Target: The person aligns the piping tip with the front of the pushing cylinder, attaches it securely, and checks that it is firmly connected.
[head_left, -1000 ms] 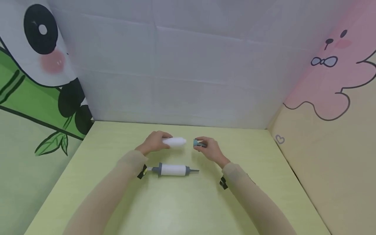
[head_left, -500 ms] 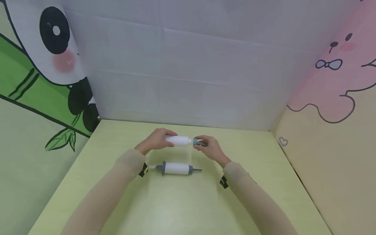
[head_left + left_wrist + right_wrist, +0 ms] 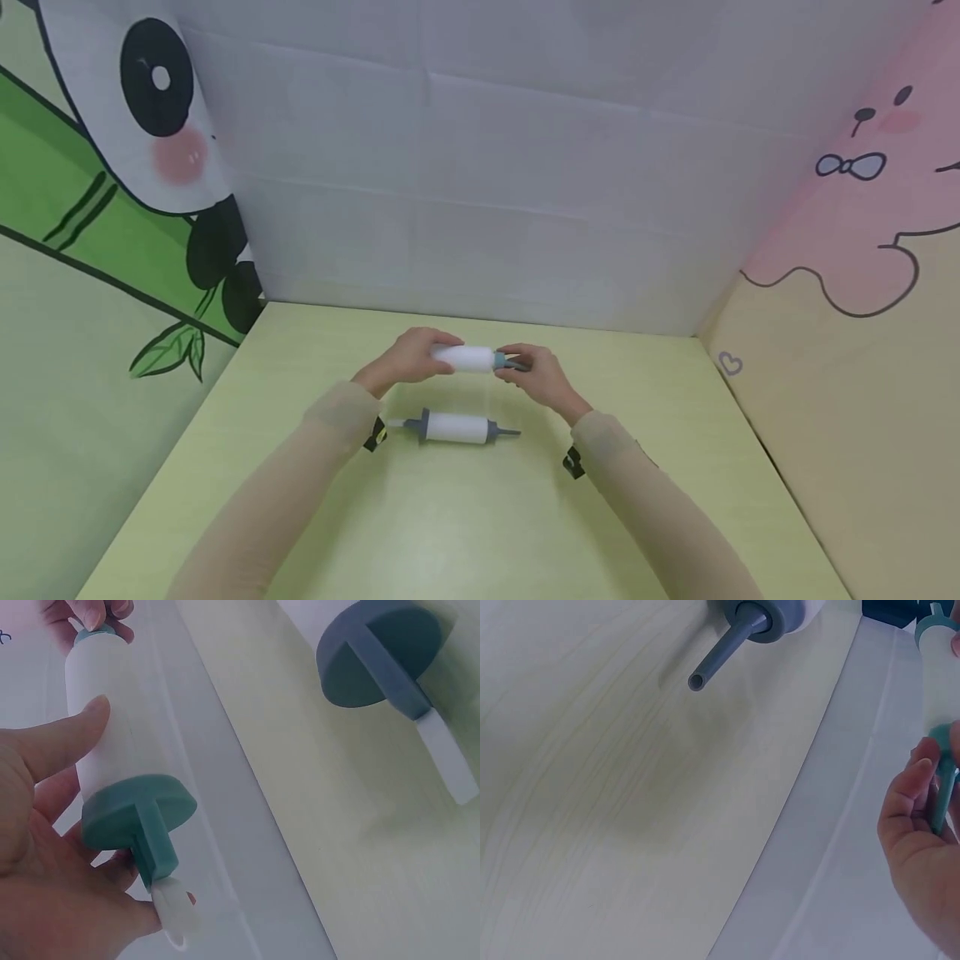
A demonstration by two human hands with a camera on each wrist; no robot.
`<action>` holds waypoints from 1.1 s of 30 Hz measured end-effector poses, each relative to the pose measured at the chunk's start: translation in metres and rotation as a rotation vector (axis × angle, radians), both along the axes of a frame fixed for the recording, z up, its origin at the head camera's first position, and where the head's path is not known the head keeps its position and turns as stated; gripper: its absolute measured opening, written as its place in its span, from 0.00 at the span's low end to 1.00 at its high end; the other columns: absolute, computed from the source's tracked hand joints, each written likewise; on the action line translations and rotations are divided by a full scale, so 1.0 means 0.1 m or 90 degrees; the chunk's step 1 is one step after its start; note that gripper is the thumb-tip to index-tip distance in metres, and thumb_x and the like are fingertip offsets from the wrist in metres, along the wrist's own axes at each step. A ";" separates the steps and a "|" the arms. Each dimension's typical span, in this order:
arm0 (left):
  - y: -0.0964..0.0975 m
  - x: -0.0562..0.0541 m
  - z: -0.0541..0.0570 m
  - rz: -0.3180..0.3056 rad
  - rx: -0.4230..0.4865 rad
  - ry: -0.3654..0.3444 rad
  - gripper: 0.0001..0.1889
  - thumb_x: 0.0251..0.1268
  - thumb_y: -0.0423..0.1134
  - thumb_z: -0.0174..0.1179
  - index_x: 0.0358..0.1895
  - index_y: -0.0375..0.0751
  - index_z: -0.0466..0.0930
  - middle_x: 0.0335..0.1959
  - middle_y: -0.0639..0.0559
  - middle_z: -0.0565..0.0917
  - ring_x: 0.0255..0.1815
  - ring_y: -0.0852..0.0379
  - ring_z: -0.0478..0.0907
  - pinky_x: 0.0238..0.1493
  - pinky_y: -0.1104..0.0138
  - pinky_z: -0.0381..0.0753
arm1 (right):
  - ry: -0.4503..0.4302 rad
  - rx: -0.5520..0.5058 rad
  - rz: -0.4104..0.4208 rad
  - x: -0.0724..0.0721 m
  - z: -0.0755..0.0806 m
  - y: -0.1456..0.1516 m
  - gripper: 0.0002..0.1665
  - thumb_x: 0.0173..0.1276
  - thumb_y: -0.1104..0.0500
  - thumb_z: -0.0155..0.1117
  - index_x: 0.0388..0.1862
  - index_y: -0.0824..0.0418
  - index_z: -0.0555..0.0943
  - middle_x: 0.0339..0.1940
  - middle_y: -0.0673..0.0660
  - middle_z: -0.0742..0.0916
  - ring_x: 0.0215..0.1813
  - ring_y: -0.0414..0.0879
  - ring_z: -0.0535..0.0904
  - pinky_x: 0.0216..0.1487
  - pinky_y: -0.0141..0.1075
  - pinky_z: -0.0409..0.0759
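My left hand (image 3: pixel 411 358) grips the white barrel (image 3: pixel 471 359) of a hand pump above the table, its thumb along the side. In the left wrist view, the pump's teal end cap (image 3: pixel 139 806) has a plunger with a white tip (image 3: pixel 176 911). My right hand (image 3: pixel 547 382) pinches a teal nozzle (image 3: pixel 500 360), which meets the barrel's right end. Whether it is fastened there I cannot tell. Closer to me lies a second hand pump (image 3: pixel 457 428), white with grey-blue ends, its thin nozzle (image 3: pixel 724 656) pointing right.
The pale yellow table (image 3: pixel 450 517) runs back to a white sheet (image 3: pixel 487 217). Cartoon-printed panels stand at the left (image 3: pixel 90 275) and right (image 3: pixel 840 375). The second pump lies between my forearms.
My left hand has brought the white barrel to the right, and its end now meets the teal nozzle. The right hand has barely moved. The head view has shifted slightly.
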State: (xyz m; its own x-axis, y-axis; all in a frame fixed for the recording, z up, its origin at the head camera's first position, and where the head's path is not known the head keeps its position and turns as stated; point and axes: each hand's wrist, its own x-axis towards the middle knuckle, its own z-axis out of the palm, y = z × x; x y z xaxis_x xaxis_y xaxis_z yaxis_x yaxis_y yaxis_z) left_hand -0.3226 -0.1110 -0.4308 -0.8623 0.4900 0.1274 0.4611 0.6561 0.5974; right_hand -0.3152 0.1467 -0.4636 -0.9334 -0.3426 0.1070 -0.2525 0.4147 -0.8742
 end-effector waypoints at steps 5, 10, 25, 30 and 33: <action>0.01 0.01 0.03 0.001 -0.021 0.006 0.23 0.56 0.37 0.68 0.57 0.40 0.80 0.52 0.45 0.81 0.49 0.48 0.75 0.50 0.53 0.72 | -0.013 -0.010 0.016 -0.01 0.03 0.00 0.25 0.61 0.55 0.70 0.57 0.59 0.80 0.46 0.56 0.85 0.41 0.50 0.84 0.42 0.53 0.78; 0.01 0.03 0.04 0.009 -0.024 -0.003 0.23 0.56 0.37 0.68 0.57 0.40 0.80 0.53 0.44 0.80 0.51 0.47 0.75 0.51 0.51 0.71 | -0.025 0.013 0.035 -0.02 0.04 0.01 0.23 0.64 0.53 0.67 0.56 0.61 0.80 0.41 0.55 0.86 0.41 0.56 0.83 0.40 0.52 0.78; 0.04 0.11 0.07 0.001 -0.010 0.002 0.23 0.56 0.37 0.68 0.57 0.41 0.80 0.52 0.46 0.81 0.50 0.48 0.75 0.50 0.52 0.71 | -0.133 0.046 0.043 -0.06 0.07 0.01 0.39 0.73 0.34 0.42 0.34 0.67 0.84 0.31 0.57 0.86 0.40 0.58 0.82 0.43 0.50 0.78; 0.03 0.14 0.08 0.007 -0.006 -0.004 0.23 0.56 0.38 0.69 0.57 0.42 0.80 0.52 0.46 0.81 0.49 0.48 0.75 0.50 0.52 0.71 | -0.166 0.009 0.038 -0.05 0.12 -0.01 0.36 0.75 0.40 0.45 0.42 0.72 0.82 0.34 0.65 0.85 0.35 0.53 0.84 0.37 0.43 0.81; 0.02 0.14 0.06 0.012 -0.008 0.004 0.23 0.55 0.39 0.69 0.57 0.43 0.80 0.52 0.47 0.81 0.50 0.48 0.75 0.51 0.51 0.69 | -0.191 -0.035 0.039 -0.03 0.15 -0.03 0.29 0.76 0.44 0.48 0.49 0.72 0.78 0.41 0.69 0.82 0.36 0.57 0.84 0.35 0.44 0.82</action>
